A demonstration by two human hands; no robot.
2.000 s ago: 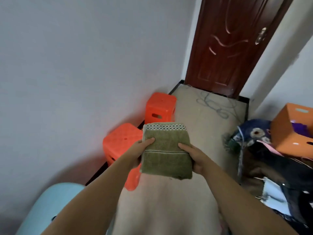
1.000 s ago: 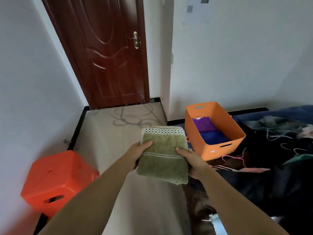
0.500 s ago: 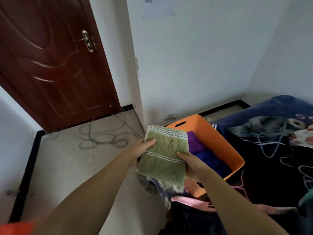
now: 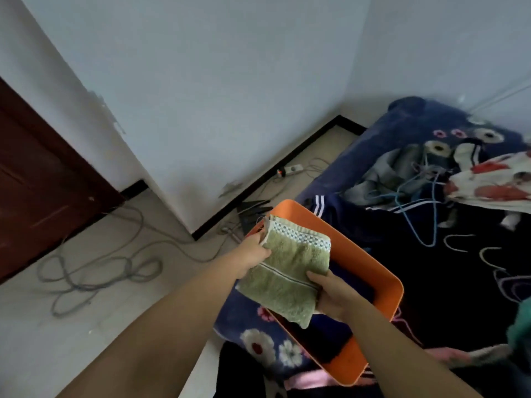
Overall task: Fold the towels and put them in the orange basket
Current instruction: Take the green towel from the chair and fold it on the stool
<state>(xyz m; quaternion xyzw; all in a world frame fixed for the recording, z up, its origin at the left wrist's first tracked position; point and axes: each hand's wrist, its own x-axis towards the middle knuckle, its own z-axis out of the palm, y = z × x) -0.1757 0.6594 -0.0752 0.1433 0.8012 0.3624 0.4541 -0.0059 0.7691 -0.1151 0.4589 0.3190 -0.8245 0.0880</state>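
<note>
**Folded green towel held over the orange basket**

A folded green towel (image 4: 283, 270) sits just right of the frame's centre, held between both hands above the orange basket (image 4: 386, 278). The left hand (image 4: 254, 252) grips the towel's upper left edge, thumb on top of the cloth and the fingers hidden underneath. The right hand (image 4: 334, 293) holds the lower right edge the same way, thumb curled over the top, fingers tucked out of sight below. The towel's checkered border strip (white and dark squares) faces the far end, and a pale stripe crosses its middle.

The basket lies tilted across the lower right of the frame, resting on a bed (image 4: 448, 282) covered with a dark flowered blanket. Its inside is mostly in shadow; something dark blue shows within, but what it is cannot be made out. Most of the towel hangs over the basket's opening, with its near corner drooping past the rim.

On the bed to the upper right lie heaped clothes and several wire hangers (image 4: 416, 208). On the floor at centre left a grey cable (image 4: 94, 271) lies in loose loops, and a power strip (image 4: 290, 170) sits by the black skirting near the wall. A dark brown door (image 4: 34, 185) fills the left edge.
</note>
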